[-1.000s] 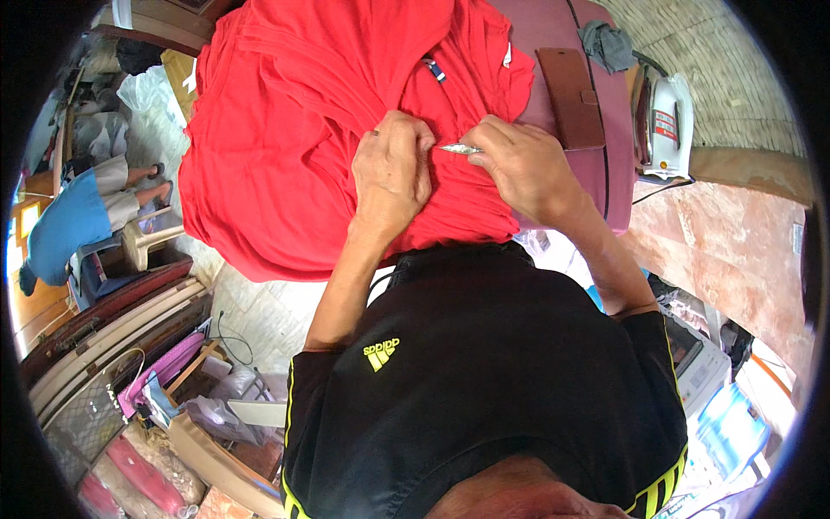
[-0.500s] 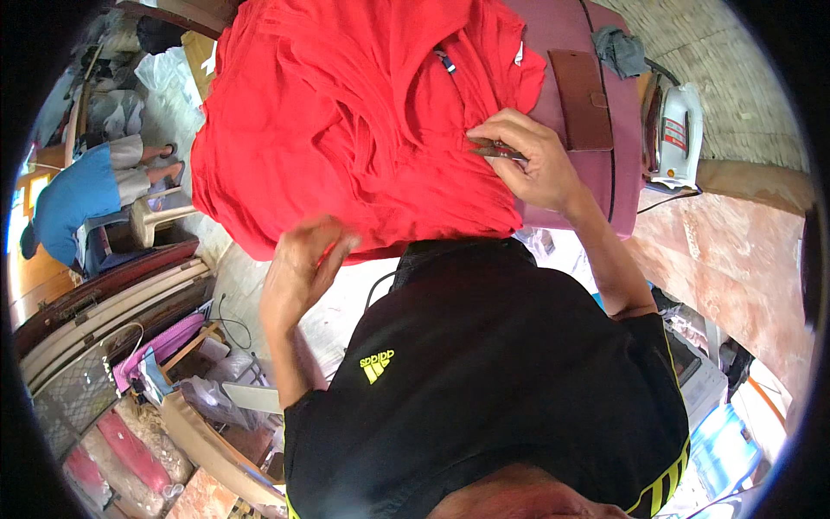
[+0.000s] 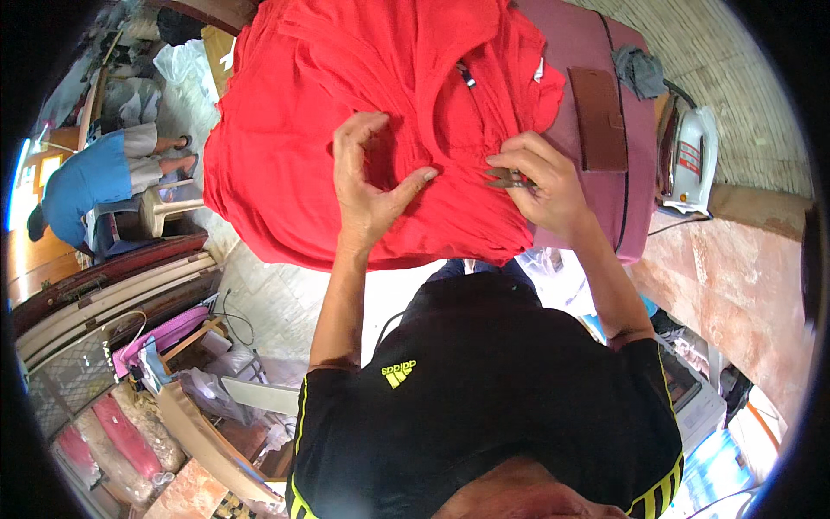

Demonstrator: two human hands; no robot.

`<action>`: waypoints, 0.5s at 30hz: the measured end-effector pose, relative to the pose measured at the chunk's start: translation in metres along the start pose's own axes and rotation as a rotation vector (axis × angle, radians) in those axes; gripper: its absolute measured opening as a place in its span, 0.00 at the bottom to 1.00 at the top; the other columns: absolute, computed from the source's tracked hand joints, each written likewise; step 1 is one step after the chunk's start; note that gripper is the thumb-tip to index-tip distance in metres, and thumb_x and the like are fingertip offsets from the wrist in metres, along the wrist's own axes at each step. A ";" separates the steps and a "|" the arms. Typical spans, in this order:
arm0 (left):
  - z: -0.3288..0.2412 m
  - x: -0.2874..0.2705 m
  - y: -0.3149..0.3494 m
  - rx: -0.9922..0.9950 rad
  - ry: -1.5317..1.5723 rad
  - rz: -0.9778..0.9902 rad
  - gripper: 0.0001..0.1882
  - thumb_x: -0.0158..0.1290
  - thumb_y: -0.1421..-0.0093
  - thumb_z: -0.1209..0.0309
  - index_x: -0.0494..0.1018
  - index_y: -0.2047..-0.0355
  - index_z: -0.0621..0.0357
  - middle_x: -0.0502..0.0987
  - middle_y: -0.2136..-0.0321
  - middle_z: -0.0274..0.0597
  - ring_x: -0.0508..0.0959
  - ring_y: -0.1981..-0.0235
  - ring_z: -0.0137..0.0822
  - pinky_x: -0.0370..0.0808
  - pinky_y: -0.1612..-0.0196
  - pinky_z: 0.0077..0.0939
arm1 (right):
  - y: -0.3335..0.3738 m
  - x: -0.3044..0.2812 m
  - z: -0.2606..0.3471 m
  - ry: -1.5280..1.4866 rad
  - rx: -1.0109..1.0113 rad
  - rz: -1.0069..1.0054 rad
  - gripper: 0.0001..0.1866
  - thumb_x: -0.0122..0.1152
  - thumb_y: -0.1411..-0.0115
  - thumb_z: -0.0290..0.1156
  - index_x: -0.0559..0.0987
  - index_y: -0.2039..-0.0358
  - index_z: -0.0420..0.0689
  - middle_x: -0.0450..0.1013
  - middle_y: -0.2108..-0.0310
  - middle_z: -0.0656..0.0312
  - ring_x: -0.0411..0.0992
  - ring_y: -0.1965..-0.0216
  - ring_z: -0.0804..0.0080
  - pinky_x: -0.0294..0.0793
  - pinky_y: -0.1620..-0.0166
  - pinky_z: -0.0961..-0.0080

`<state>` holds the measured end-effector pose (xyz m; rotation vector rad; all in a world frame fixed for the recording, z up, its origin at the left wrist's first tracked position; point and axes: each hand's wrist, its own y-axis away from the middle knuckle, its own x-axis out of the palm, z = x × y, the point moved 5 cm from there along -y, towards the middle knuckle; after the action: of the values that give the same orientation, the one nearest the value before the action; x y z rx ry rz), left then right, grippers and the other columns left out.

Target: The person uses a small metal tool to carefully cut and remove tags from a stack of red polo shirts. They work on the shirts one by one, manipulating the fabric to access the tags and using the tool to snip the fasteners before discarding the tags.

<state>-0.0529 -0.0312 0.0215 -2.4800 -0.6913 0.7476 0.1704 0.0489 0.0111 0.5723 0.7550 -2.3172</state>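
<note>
A large red garment or cloth (image 3: 285, 164) lies heaped in folds over a mauve padded surface (image 3: 638, 130). My right hand (image 3: 549, 190) is closed round small dark metal thread snips (image 3: 501, 178), whose blades point left over the cloth. Left of it, my left hand (image 3: 372, 186) is open above the red folds, thumb stretched toward the snips and fingers bent forward. A small dark-and-white label (image 3: 467, 76) shows on the cloth beyond my hands, and a white tag (image 3: 539, 69) sits near its right edge.
A brown leather case (image 3: 598, 121) and a grey rag (image 3: 638, 73) rest on the mauve surface to the right. Beyond stands a white plastic container (image 3: 689, 160). At far left a person in a blue shirt (image 3: 86, 182) bends over near a stool (image 3: 160, 209).
My left hand has moved forward and right from the cloth's near edge to the middle of the folds, its fingers spreading. My right hand still holds the snips, in nearly the same place on the cloth.
</note>
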 end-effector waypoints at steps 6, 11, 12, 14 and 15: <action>0.011 0.008 0.012 -0.178 0.033 0.062 0.13 0.68 0.48 0.77 0.79 0.62 0.62 0.78 0.70 0.39 0.78 0.67 0.30 0.73 0.63 0.22 | -0.003 0.005 0.003 -0.015 -0.052 -0.036 0.19 0.61 0.53 0.09 0.81 0.61 0.39 0.73 0.64 0.56 0.75 0.68 0.72 0.74 0.66 0.78; 0.019 -0.041 0.020 -0.243 -0.223 0.053 0.02 0.62 0.45 0.80 0.80 0.73 0.64 0.77 0.77 0.44 0.77 0.77 0.35 0.71 0.73 0.28 | 0.000 0.004 -0.001 -0.055 -0.032 -0.034 0.19 0.61 0.53 0.11 0.80 0.60 0.39 0.73 0.63 0.56 0.76 0.67 0.68 0.76 0.64 0.76; 0.022 -0.051 0.022 -0.261 -0.339 0.119 0.02 0.61 0.46 0.80 0.79 0.73 0.65 0.76 0.78 0.44 0.76 0.78 0.38 0.71 0.73 0.29 | 0.000 0.003 -0.003 -0.042 -0.034 -0.027 0.19 0.62 0.53 0.12 0.80 0.59 0.40 0.73 0.62 0.56 0.77 0.66 0.66 0.77 0.64 0.75; 0.014 -0.064 0.023 -0.330 -0.469 0.237 0.03 0.59 0.46 0.81 0.77 0.70 0.65 0.76 0.73 0.47 0.78 0.72 0.47 0.74 0.66 0.35 | -0.001 0.003 -0.003 -0.050 -0.023 -0.009 0.19 0.61 0.53 0.12 0.80 0.59 0.40 0.73 0.62 0.56 0.77 0.66 0.66 0.77 0.64 0.75; 0.008 -0.059 0.017 -0.236 -0.400 0.206 0.05 0.59 0.46 0.80 0.77 0.68 0.65 0.76 0.70 0.48 0.78 0.68 0.48 0.74 0.63 0.36 | -0.001 0.003 -0.003 -0.052 -0.016 -0.003 0.19 0.61 0.53 0.12 0.80 0.59 0.40 0.73 0.62 0.56 0.77 0.66 0.66 0.77 0.64 0.75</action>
<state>-0.0950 -0.0765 0.0280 -2.6684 -0.6991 1.3342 0.1687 0.0498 0.0078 0.5027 0.7499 -2.3180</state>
